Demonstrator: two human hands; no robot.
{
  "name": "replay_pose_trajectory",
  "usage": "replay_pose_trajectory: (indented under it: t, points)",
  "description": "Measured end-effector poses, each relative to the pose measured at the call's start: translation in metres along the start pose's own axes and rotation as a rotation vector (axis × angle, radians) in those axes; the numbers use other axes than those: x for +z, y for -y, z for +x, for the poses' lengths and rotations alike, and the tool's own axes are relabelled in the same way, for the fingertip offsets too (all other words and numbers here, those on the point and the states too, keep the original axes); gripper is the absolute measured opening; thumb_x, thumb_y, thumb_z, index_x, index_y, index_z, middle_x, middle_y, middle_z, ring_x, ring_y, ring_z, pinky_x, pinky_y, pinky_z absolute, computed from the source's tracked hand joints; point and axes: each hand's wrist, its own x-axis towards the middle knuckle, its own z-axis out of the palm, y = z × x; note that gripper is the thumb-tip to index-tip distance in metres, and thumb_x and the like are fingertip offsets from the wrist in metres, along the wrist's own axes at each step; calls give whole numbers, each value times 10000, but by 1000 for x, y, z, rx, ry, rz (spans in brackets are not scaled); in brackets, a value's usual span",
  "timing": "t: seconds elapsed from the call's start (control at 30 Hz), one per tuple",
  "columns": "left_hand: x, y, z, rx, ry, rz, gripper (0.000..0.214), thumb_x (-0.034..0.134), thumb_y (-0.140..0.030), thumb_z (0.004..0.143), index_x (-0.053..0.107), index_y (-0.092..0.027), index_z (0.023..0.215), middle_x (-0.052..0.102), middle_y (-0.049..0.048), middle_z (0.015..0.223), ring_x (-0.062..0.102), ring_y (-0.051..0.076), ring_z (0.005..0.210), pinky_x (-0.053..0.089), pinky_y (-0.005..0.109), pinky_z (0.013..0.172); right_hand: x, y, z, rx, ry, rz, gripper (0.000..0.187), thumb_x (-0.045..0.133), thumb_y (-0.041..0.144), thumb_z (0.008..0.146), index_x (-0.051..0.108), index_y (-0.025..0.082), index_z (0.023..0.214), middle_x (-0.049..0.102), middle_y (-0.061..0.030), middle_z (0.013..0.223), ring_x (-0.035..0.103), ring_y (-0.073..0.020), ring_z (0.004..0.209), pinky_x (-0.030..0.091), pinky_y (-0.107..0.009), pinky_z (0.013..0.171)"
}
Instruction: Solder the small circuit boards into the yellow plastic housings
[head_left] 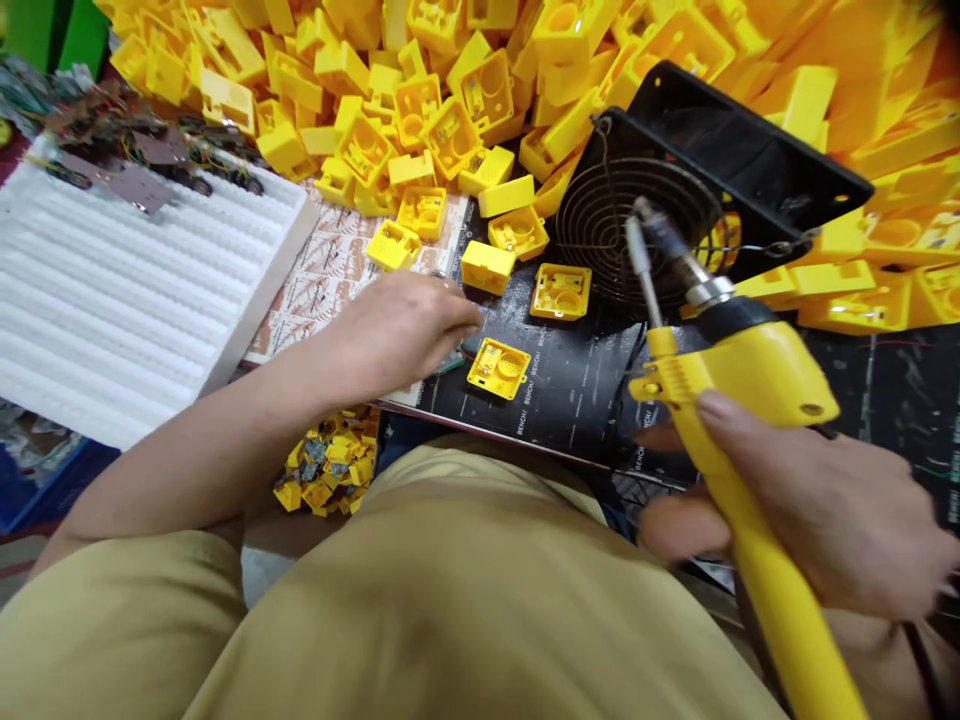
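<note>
My right hand point(817, 490) is wrapped round a yellow soldering gun point(757, 380), whose metal tip and thin side tube point up and left, in front of the black fan. My left hand point(409, 325) is over the bench edge with its fingers pinched together. What they hold is hidden. Below those fingers, the edge of a small green circuit board point(450, 362) shows, with a thin red wire beside it. Just right of the fingertips lies an open yellow plastic housing point(499, 368) with a round speaker grille. Another open yellow housing point(561, 292) sits farther back.
A black fan with a wire guard point(630, 225) leans at the back right. Yellow housings point(450, 135) are heaped behind. On the left, a white ribbed foam tray point(142, 300) carries wired boards point(139, 165). More yellow pieces point(330, 465) lie below the bench edge.
</note>
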Motion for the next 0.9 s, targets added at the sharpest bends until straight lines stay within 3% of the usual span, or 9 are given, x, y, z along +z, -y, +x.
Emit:
replay_pose_trajectory:
  t: [0.07, 0.17, 0.23, 0.33, 0.47, 0.57, 0.77, 0.83, 0.9]
  points:
    - [3, 10, -9, -4, -88, -69, 267, 469, -272, 933, 719, -187, 973, 744, 53, 945, 691, 190, 884, 501, 315, 823, 6, -7, 9, -115, 18, -113, 497, 582, 239, 933, 442, 248, 1410, 544, 73, 577, 521, -85, 497, 457, -213, 563]
    - [29, 13, -13, 182, -184, -253, 376, 556, -419, 912, 639, -163, 1174, 686, 112, 1195, 636, 239, 1122, 488, 381, 975, 20, -18, 24, -230, -10, -223, 249, 557, 156, 933, 576, 253, 1162, 629, 48, 703, 572, -78, 614, 454, -196, 617]
    - [53, 8, -11, 314, -248, -343, 506, 592, -444, 895, 553, -124, 1284, 602, 169, 1327, 550, 262, 1261, 453, 410, 1055, 33, -26, 34, -292, -9, -249, 197, 568, 132, 917, 575, 223, 1091, 674, 0, 833, 614, -107, 746, 473, -210, 676]
    - [69, 6, -17, 285, -321, -418, 454, 581, -355, 916, 530, -117, 1299, 627, 164, 1290, 583, 237, 1221, 479, 371, 1033, 54, -39, 46, -310, -3, -298, 191, 595, 126, 887, 592, 190, 1066, 635, -29, 800, 602, -147, 761, 467, -244, 655]
    - [49, 21, -46, 81, -231, -444, 554, 647, -436, 860, 520, -145, 1314, 669, 106, 1231, 655, 200, 1095, 520, 270, 931, 74, -51, 59, -312, -6, -345, 163, 540, 145, 913, 604, 204, 1051, 584, -22, 782, 566, -147, 728, 401, -247, 578]
    - [36, 28, -62, 42, -181, -355, 550, 635, -418, 864, 502, -144, 1322, 644, 107, 1267, 633, 211, 1136, 492, 295, 980, 78, -53, 69, -348, -1, -329, 185, 474, 117, 926, 607, 210, 1016, 503, -5, 689, 506, -138, 634, 342, -255, 516]
    - [57, 24, -58, -23, -211, -337, 521, 672, -356, 835, 518, -110, 1268, 660, 116, 1205, 644, 217, 1077, 499, 300, 933, 59, -35, 49, -434, 133, -112, 215, 439, 112, 945, 529, 220, 1107, 574, -24, 769, 587, -179, 755, 493, -293, 668]
    - [58, 24, -60, 11, -229, -347, 496, 645, -382, 854, 533, -110, 1254, 666, 115, 1192, 646, 214, 1060, 502, 300, 925, 54, -25, 36, -377, 118, -114, 185, 535, 205, 932, 521, 219, 1116, 609, -42, 826, 612, -210, 817, 514, -339, 748]
    - [46, 29, -72, 70, -223, -351, 457, 599, -403, 886, 560, -122, 1244, 677, 106, 1181, 652, 200, 1050, 506, 289, 921, 54, -16, 28, -272, 66, -172, 307, 644, 361, 880, 523, 202, 1113, 594, -48, 787, 600, -219, 759, 504, -355, 720]
